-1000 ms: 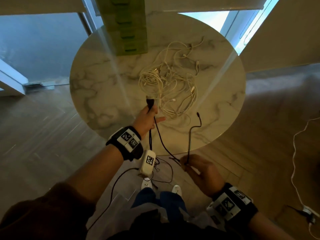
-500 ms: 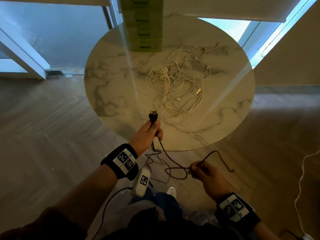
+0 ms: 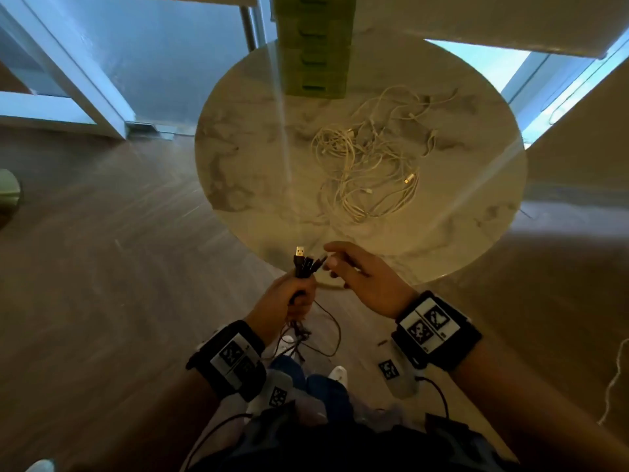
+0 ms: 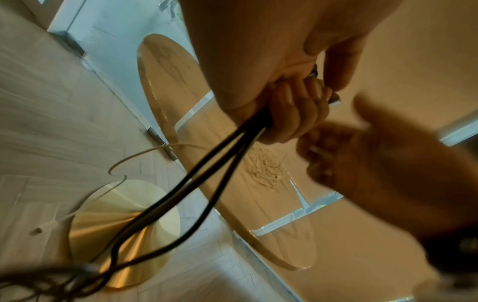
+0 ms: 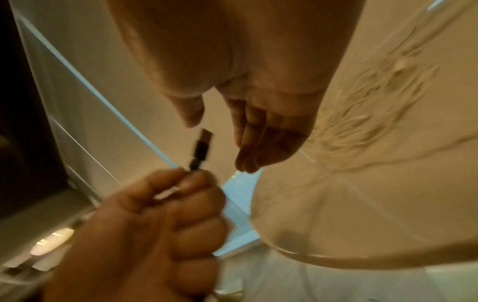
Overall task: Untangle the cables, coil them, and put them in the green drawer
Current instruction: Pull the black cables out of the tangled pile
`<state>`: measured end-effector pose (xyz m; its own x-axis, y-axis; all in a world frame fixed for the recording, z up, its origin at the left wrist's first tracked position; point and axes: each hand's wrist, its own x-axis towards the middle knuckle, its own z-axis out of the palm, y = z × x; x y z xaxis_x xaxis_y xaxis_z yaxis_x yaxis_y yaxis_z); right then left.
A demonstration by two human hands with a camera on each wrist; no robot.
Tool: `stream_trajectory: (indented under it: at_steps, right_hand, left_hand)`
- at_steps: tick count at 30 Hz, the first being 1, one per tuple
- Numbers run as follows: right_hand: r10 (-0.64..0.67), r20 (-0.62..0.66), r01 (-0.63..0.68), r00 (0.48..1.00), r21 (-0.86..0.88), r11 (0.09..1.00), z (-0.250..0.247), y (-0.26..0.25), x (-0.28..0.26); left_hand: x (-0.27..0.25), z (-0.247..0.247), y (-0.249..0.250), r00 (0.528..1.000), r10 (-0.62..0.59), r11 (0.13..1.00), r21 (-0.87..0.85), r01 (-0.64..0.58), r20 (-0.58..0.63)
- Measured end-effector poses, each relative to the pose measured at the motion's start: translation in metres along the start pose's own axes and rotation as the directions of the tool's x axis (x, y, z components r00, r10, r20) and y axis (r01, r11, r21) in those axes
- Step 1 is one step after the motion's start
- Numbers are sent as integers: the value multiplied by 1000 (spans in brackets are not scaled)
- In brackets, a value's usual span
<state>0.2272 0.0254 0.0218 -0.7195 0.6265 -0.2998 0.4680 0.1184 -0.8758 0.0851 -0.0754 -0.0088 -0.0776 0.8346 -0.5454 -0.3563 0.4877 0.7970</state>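
My left hand (image 3: 299, 294) grips a folded black cable (image 3: 301, 267) in its fist just off the near rim of the round marble table (image 3: 238, 185). A USB plug (image 3: 299, 251) and other black ends stick up out of the fist, and loose loops (image 3: 326, 335) hang below. In the left wrist view several black strands (image 4: 207, 173) leave the curled fingers (image 4: 292, 114). My right hand (image 3: 335, 264) sits beside the plugs, its thumb and fingers spread around the plug (image 5: 203, 147) without touching it. A tangle of white cables (image 3: 367, 165) lies on the table. The green drawer unit (image 3: 313, 46) stands at the far edge.
Wooden floor surrounds the table. The gold table base (image 4: 124, 235) stands below, with a white cable (image 4: 145, 153) lying by it. Another white cable (image 3: 612, 386) trails on the floor at the right. Glass doors and white frames (image 3: 85, 80) stand beyond the table.
My right hand rose from low on the right to my left hand and let go of the black cable. The cable's ends are now bunched in my left fist.
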Motion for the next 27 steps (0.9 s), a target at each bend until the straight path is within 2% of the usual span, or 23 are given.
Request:
stream_trajectory:
  at_steps: [2, 5, 8, 11, 13, 15, 16, 18, 20, 23, 27]
  right_hand:
    - [-86, 98, 89, 991, -30, 996, 5, -22, 5]
    - [-215, 99, 228, 971, -145, 963, 11, -32, 14]
    - [-254, 113, 268, 961, -126, 955, 18, -32, 15]
    - [-276, 121, 286, 954, -77, 955, 12, -36, 13]
    - [-228, 82, 222, 970, 71, 972, 2, -38, 12]
    - [-165, 93, 123, 982, 346, 930, -6, -37, 8]
    - [-186, 127, 112, 974, 442, 890, -6, -37, 4]
    - [-266, 216, 138, 939, 472, 871, 1, -31, -1]
    - [-248, 257, 155, 934, 335, 930, 12, -19, -4]
    - [-161, 217, 162, 963, 10, 987, 32, 16, -10]
    - [64, 198, -23, 978, -205, 978, 45, 68, -25]
  left_hand:
    - [0, 5, 8, 999, -36, 998, 43, 37, -26]
    - [0, 8, 14, 1000, -14, 994, 106, 16, -17]
    - [-3, 8, 20, 998, 28, 987, 158, -36, 54]
    - [-4, 14, 35, 993, 97, 976, 188, -109, 73]
    - [-2, 16, 47, 989, 113, 978, 164, -127, 96]
    - [-1, 18, 58, 981, 146, 985, 72, -156, 130]
    - [-2, 19, 65, 973, 172, 983, 31, -179, 151]
    - [-5, 21, 78, 951, 226, 972, 7, -233, 209]
    - [-8, 24, 92, 923, 276, 959, -10, -284, 267]
    - [-12, 25, 115, 888, 364, 929, -42, -368, 282]
    - [-23, 23, 127, 854, 475, 870, 31, -492, 215]
